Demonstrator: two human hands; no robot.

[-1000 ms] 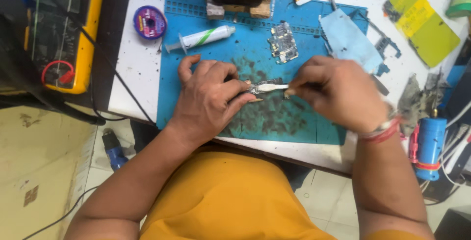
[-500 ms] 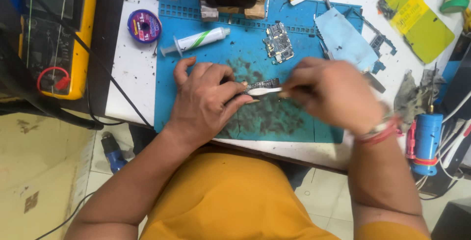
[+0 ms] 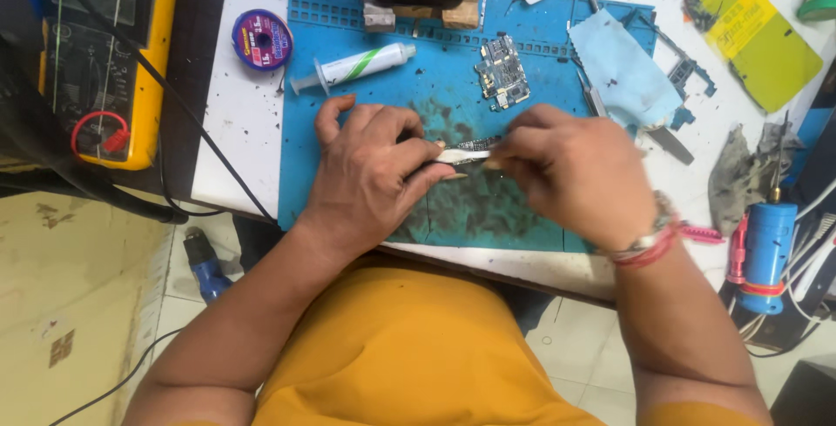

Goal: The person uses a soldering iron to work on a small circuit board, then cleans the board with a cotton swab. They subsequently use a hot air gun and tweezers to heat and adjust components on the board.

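Head view, looking down: shows left hand (image 3: pixel 370 173) clenched on a white tweezer-like tool (image 3: pixel 461 156), with right hand (image 3: pixel 570 173) at its 3 o'clock, pinching the tool's far end. Pins a small dark board strip (image 3: pixel 477 143) by the tip, mid blue mat (image 3: pixel 453 86) on the worktop. Differs little from a second ago: same grips, same spot, tool barely turned, so work on the strip looks ongoing. Leaves syringe (image 3: pixel 357 66) at 11 o'clock and loose circuit board (image 3: pixel 502 71) at 12 o'clock untouched.

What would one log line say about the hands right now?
left hand: grips white tool | right hand: pinches small circuit strip | surface: blue work mat | nearby: syringe, circuit board
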